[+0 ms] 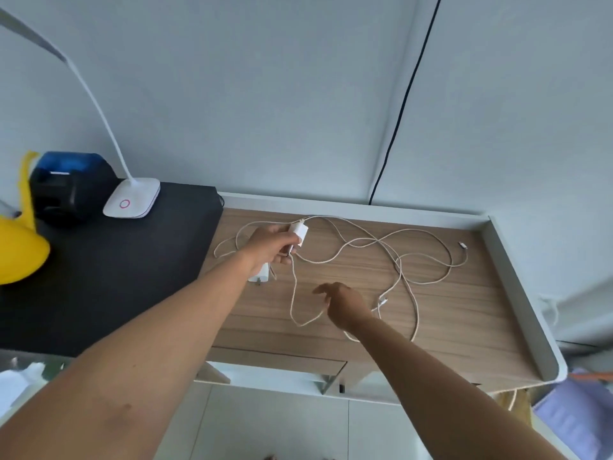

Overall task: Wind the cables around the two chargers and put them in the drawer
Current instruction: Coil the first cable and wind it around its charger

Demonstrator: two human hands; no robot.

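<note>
Holding a small white plastic charger [298, 234], the left grip [268, 247] hangs its pale braided cable [293, 293] just beside the loose-fingered right grip [345, 302].

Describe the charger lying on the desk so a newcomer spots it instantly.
Start at the wooden desk, near its left edge beside the black surface. A white charger block lies there, partly hidden under the left hand. Its twin is held up in that hand; this one rests on the wood.

White plastic charger block [298, 234], cream-white tangled cables [381, 247], light wood-grain striped desktop [365, 277] with white rim, black mat [109, 270], white lamp base [132, 198] with pink ring, yellow rounded object [18, 254]
</note>
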